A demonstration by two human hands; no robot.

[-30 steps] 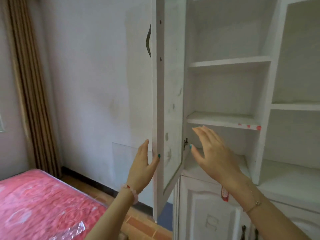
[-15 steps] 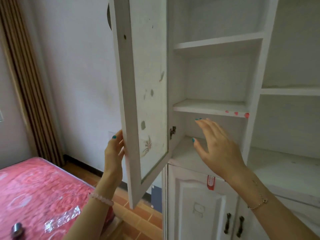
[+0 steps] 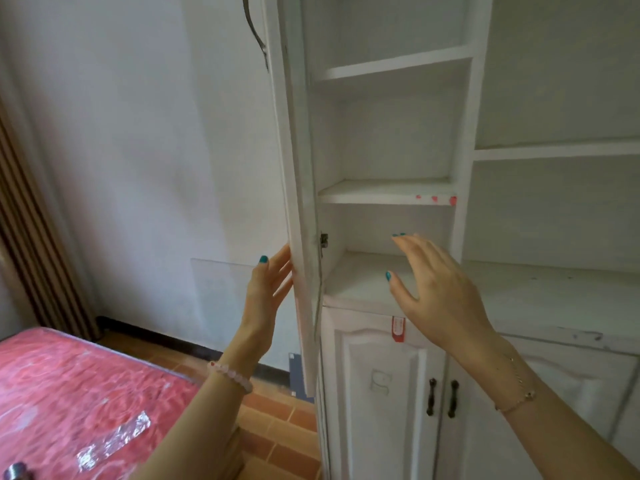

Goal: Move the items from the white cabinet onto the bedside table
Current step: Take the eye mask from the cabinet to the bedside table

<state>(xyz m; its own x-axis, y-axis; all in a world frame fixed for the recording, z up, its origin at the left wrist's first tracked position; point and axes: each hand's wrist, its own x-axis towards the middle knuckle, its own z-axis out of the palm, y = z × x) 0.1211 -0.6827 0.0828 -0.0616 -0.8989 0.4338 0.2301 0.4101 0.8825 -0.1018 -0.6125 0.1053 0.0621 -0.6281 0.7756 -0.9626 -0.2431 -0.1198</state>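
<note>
The white cabinet [image 3: 465,133] stands in front of me with bare shelves [image 3: 384,190] in its upper part. Its tall upper door [image 3: 298,188] is swung wide, edge-on to me. My left hand [image 3: 268,292] rests flat against the door's outer face near its lower edge, fingers apart. My right hand [image 3: 436,292] hovers open in front of the lowest open compartment [image 3: 360,278], holding nothing. No loose items show on the shelves. The bedside table is not in view.
Lower cabinet doors [image 3: 381,393] with dark handles [image 3: 441,398] are closed. A bed with a red cover [image 3: 69,393] lies at the lower left, a small metal object [image 3: 15,472] at its near edge. Brown curtains [image 3: 34,244] hang at left. Tiled floor [image 3: 277,431] lies between bed and cabinet.
The upper door has swung further outward under my left hand, from half-open to edge-on. My right hand stayed in front of the lower compartment. The view shifted down and closer.
</note>
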